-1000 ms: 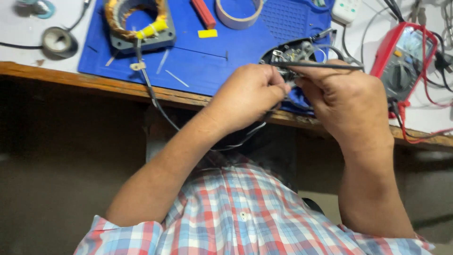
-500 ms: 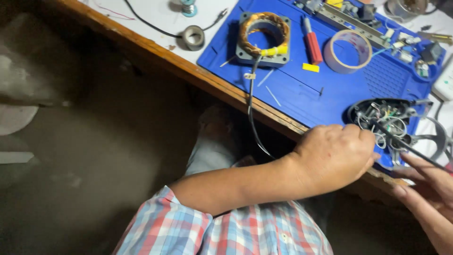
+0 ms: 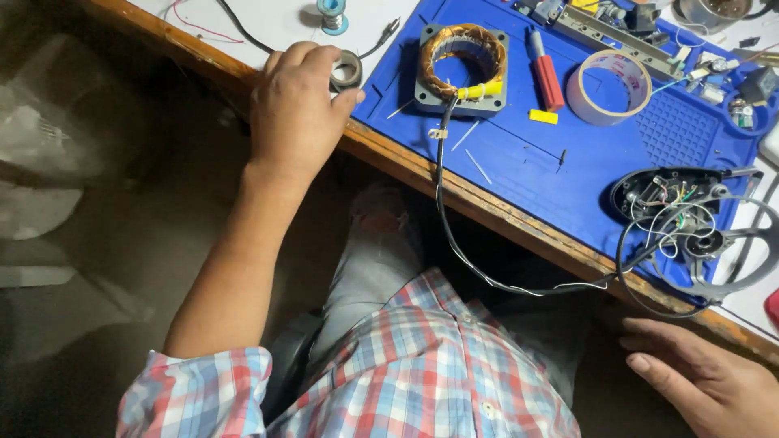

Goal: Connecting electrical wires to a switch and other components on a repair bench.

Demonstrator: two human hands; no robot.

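At the near edge of the bench (image 3: 243, 75), the left hand (image 3: 296, 105) lies over a small round roll of dark tape (image 3: 347, 70), thumb and fingers curved about it; how firmly the grip closes cannot be told, since the palm hides most of the roll. Just right of that hand, on the blue mat (image 3: 519, 162), sits a copper-wound coil in a grey square frame (image 3: 462, 58), its dark cable (image 3: 442, 211) dropping over the edge. Farther right lie a red-handled screwdriver (image 3: 546, 70), a small yellow tag (image 3: 543, 116) and a ring of clear tape (image 3: 608, 87). The right hand (image 3: 698, 381) rests open and flat below the bench (cut off by the picture's corner), holding nothing, just beneath an opened black device with loose wires (image 3: 677, 203). Parts along the top edge are too small to make out.
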